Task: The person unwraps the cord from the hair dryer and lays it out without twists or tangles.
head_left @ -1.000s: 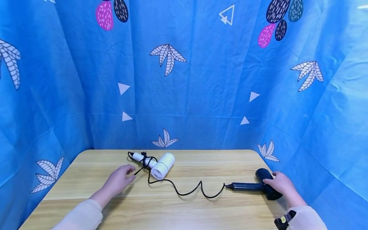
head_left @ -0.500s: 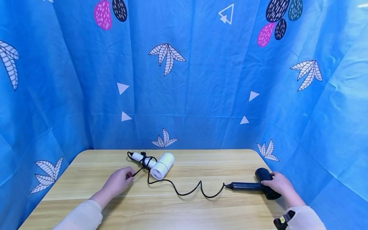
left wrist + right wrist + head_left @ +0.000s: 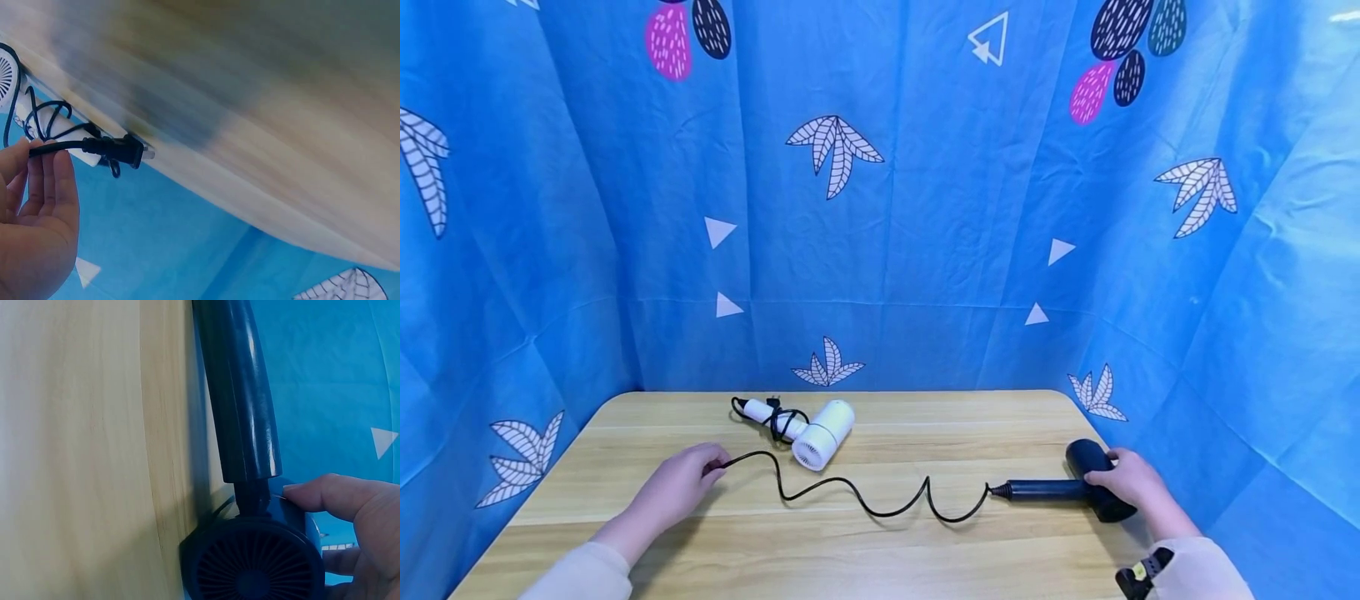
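Observation:
On the left side of the wooden table, my left hand (image 3: 673,485) pinches a black power cord (image 3: 887,514) between thumb and fingers. The left wrist view shows its two-pin plug (image 3: 122,150) sticking out just past the fingertips. The cord runs in loose waves across the table to the handle of a dark hair dryer (image 3: 1047,490) at the right, which lies on its side. My right hand (image 3: 1138,487) holds that dryer's barrel, thumb near the handle joint. Its round vent grille (image 3: 253,569) shows in the right wrist view.
A white hair dryer (image 3: 823,435) lies at the back left of the table (image 3: 880,558), its own black cord (image 3: 778,421) bundled around its handle. A blue patterned curtain (image 3: 925,208) stands behind and at both sides.
My left hand has closed on the cord and drawn it left and nearer, off the white hair dryer. My right hand and the dark dryer stay in place.

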`<act>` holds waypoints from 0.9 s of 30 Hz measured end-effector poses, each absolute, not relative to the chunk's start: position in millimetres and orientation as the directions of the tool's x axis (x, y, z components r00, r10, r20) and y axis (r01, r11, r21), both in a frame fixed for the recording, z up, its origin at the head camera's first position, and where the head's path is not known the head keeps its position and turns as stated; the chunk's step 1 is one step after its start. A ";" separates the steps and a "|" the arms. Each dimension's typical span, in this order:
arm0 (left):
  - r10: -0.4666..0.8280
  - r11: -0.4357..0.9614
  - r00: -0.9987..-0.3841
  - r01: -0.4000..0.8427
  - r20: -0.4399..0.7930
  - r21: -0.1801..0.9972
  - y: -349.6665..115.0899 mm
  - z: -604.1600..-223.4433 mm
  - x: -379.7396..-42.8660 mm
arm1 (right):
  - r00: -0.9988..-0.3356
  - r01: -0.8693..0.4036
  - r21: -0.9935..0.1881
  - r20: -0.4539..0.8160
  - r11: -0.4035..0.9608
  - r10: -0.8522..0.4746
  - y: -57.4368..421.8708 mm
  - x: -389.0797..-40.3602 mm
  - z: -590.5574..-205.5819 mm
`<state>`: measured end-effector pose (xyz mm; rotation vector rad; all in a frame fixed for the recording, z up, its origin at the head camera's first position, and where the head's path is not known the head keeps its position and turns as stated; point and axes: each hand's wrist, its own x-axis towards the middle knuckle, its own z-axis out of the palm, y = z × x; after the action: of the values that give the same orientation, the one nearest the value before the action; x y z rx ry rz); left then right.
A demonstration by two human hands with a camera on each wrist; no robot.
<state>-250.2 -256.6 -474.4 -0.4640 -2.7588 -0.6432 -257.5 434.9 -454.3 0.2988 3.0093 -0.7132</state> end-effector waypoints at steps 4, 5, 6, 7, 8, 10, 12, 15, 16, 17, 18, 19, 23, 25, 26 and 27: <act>0.247 0.858 -0.904 0.371 0.349 0.355 -268.0 -473.3 -241.5 | -0.980 0.200 -0.452 -0.087 0.869 0.181 437.6 -255.0 -452.6; 0.248 0.860 -0.903 0.371 0.350 0.350 -270.7 -473.0 -239.2 | -0.980 0.199 -0.451 -0.086 0.870 0.180 438.2 -254.4 -452.4; 0.249 0.863 -0.902 0.372 0.352 0.342 -273.2 -472.7 -236.8 | -0.980 0.197 -0.451 -0.086 0.870 0.178 439.1 -254.2 -452.7; 0.251 0.865 -0.902 0.371 0.351 0.337 -275.7 -472.3 -234.4 | -0.981 0.193 -0.449 -0.084 0.872 0.174 439.7 -253.8 -452.9; 0.253 0.867 -0.902 0.372 0.350 0.331 -278.2 -472.0 -231.8 | -0.982 0.190 -0.449 -0.083 0.873 0.171 440.3 -253.7 -453.1; 0.259 0.871 -0.899 0.375 0.352 0.318 -282.9 -471.3 -227.1 | -0.983 0.185 -0.448 -0.081 0.874 0.167 440.9 -253.6 -452.6; 0.265 0.874 -0.893 0.382 0.365 0.301 -287.5 -471.2 -222.8 | -0.982 0.187 -0.447 -0.083 0.875 0.167 441.5 -253.8 -451.8; 0.275 0.880 -0.880 0.393 0.388 0.266 -294.9 -472.0 -217.0 | -0.980 0.200 -0.447 -0.097 0.872 0.175 441.8 -254.4 -451.5; 0.279 0.883 -0.876 0.395 0.393 0.254 -297.4 -472.3 -215.3 | -0.979 0.204 -0.446 -0.103 0.872 0.177 442.1 -254.4 -451.7; 0.279 0.886 -0.874 0.394 0.397 0.244 -299.7 -472.8 -213.8 | -0.978 0.208 -0.445 -0.108 0.871 0.178 442.3 -254.5 -451.8; 0.280 0.890 -0.873 0.392 0.399 0.232 -302.1 -473.2 -212.5 | -0.978 0.210 -0.444 -0.111 0.871 0.179 442.6 -254.6 -452.0; 0.283 0.892 -0.872 0.392 0.400 0.223 -304.6 -473.6 -211.5 | -0.977 0.211 -0.444 -0.113 0.871 0.179 442.9 -254.7 -452.1; 0.282 0.902 -0.878 0.379 0.387 0.204 -313.0 -472.9 -206.1 | -0.980 0.198 -0.451 -0.108 0.870 0.167 442.9 -254.7 -451.5; 0.281 0.905 -0.886 0.372 0.369 0.206 -316.8 -471.7 -203.6 | -0.982 0.190 -0.454 -0.106 0.870 0.159 442.3 -254.1 -450.7; 0.280 0.907 -0.886 0.371 0.369 0.201 -318.4 -471.5 -201.8 | -0.982 0.187 -0.455 -0.106 0.870 0.156 441.7 -253.7 -450.1; 0.279 0.909 -0.889 0.366 0.362 0.200 -320.2 -471.3 -200.7 | -0.982 0.185 -0.456 -0.106 0.871 0.153 441.1 -253.4 -449.6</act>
<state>-200.7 -320.2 -471.3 -0.4774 -2.7432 -0.3779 -253.4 441.1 -449.6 0.2692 2.9734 -0.7346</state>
